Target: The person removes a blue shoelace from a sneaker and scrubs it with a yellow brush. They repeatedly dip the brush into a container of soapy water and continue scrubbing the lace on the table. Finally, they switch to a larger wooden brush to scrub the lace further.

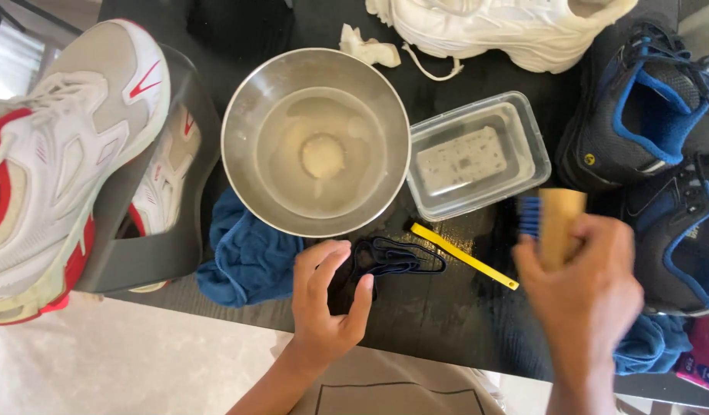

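My left hand (325,300) rests on the black table (446,323), its fingers pinching a dark blue shoelace (396,258) that lies bunched just below a steel bowl (316,142) of cloudy water. My right hand (581,296) grips a wooden brush (558,223) with blue bristles, held above the table to the right of the lace; the hand is blurred. A yellow stick-like tool (463,256) lies between the two hands.
A clear plastic tub (477,156) with water and a soap bar sits right of the bowl. A blue cloth (247,261) lies under the bowl's left side. White-and-red sneakers (62,154) are on the left, a white sneaker (508,31) at the top, black-and-blue shoes (662,115) on the right.
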